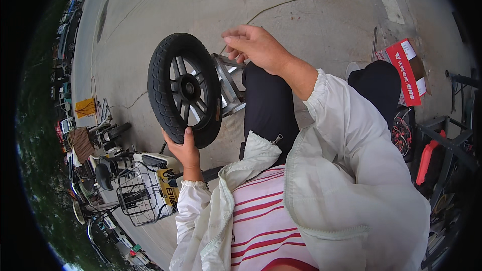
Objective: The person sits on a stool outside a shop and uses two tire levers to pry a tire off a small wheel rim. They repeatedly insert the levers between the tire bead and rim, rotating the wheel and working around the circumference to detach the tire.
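A small black scooter wheel with a treaded tyre and dark spokes stands upright, tilted a little, in front of me to the left. My left hand grips the tyre at its lower edge, thumb on the near side and fingers going behind it. To the wheel's right, my right hand hovers above my knee, fingers loosely bent and apart, with nothing seen in it. A silver metal frame, like a low stand, shows between the wheel and my leg; the wheel hides part of it.
A yellowish cable crosses the concrete floor ahead. On the right are a red and white carton, a dark metal rack and a red object. Parked at the left is a two-wheeler with a wire basket; more vehicles stand beyond.
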`<act>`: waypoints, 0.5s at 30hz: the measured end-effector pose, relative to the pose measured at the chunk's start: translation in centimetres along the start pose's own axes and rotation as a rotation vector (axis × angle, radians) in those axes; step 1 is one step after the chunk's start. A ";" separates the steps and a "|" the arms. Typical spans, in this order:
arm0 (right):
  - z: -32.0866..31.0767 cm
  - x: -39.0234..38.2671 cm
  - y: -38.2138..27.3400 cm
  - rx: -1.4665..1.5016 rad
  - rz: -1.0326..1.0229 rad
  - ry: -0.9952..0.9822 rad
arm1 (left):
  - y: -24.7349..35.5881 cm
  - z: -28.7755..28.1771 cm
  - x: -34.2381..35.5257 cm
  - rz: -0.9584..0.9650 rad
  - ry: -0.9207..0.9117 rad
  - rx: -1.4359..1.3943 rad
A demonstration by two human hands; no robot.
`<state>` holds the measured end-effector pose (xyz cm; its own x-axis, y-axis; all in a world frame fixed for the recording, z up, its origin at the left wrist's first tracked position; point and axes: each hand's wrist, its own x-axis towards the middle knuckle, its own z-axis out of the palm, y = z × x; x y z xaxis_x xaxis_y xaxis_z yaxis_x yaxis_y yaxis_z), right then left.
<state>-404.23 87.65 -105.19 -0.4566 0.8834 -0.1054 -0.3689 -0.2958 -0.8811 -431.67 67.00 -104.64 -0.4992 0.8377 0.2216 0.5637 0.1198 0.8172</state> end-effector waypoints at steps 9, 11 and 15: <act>-25.1 -9.3 22.2 -0.038 0.654 1.054 | 0.5 1.1 0.7 0.088 0.032 0.042; -29.1 -13.9 31.4 -0.254 0.908 1.091 | 0.2 1.3 2.3 0.040 -0.031 -0.069; -26.7 -15.0 32.6 -0.084 1.172 1.188 | -0.9 0.2 0.2 -0.024 0.043 -0.043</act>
<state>-387.75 74.44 -144.67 0.4053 -0.0095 -0.9141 -0.2351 -0.9674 -0.0942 -432.13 67.17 -105.40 -0.5409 0.8108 0.2236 0.5227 0.1158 0.8446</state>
